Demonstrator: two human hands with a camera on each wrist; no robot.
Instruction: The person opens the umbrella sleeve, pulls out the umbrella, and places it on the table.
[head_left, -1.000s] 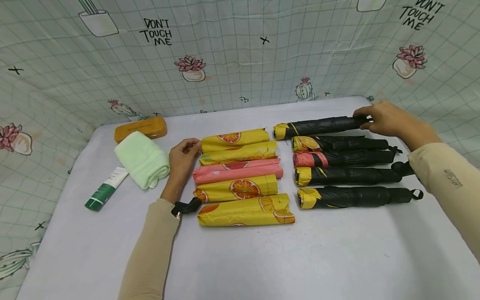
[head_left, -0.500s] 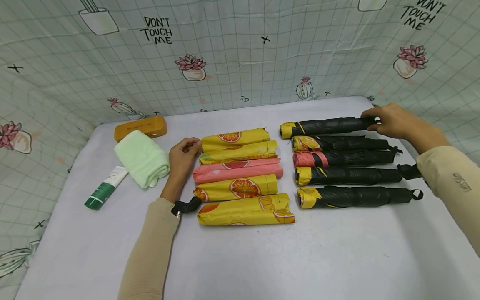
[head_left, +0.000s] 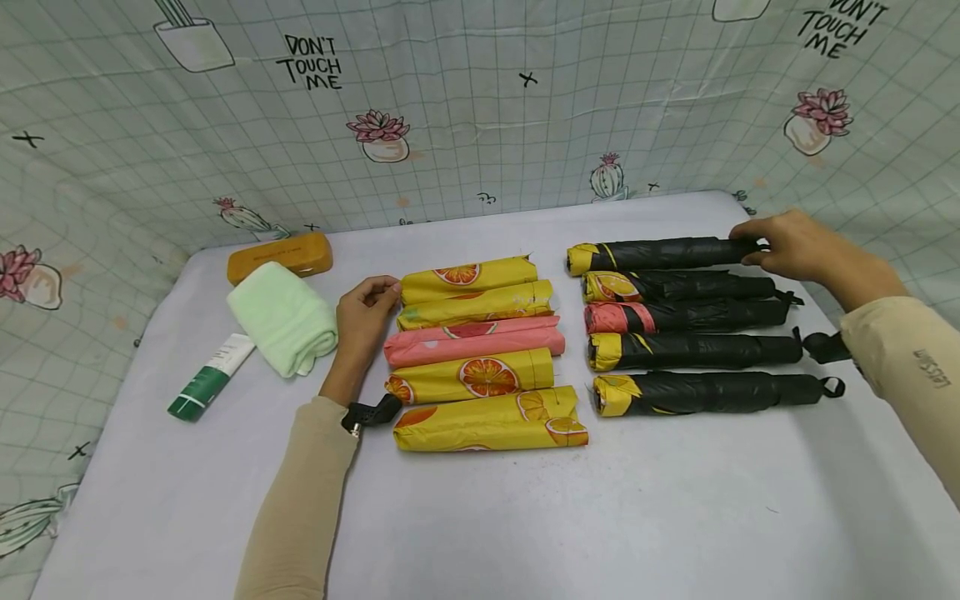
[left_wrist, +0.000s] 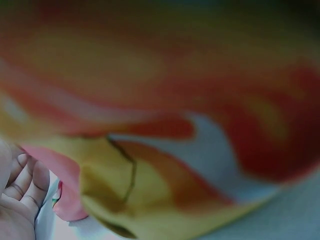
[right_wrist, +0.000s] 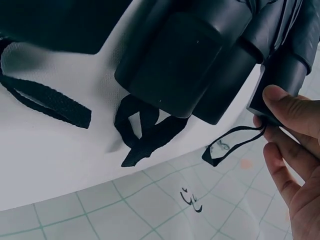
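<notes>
My right hand (head_left: 795, 246) pinches the handle end of the farthest folded black umbrella (head_left: 667, 252); the right wrist view shows thumb and fingers on its handle (right_wrist: 285, 80), a wrist strap (right_wrist: 235, 142) hanging beside it. Nearer lie several more folded umbrellas (head_left: 705, 392) in a column, black with yellow or pink ends. My left hand (head_left: 363, 321) rests at the left end of the farthest yellow umbrella sleeve (head_left: 472, 280), fingertips against it. Below that come more fruit-printed sleeves, one pink (head_left: 476, 340), the nearest yellow (head_left: 491, 421). In the left wrist view a blurred sleeve (left_wrist: 150, 170) covers much of the picture.
On the left of the white table (head_left: 480, 525) are an orange-brown case (head_left: 281, 257), a folded pale green cloth (head_left: 285, 321) and a white and green tube (head_left: 212, 379). A patterned curtain (head_left: 465, 83) stands behind the table.
The farthest umbrella has slid to the right with my right hand holding its end, so its yellow tip lines up closer with the others. My left hand has hardly moved.
</notes>
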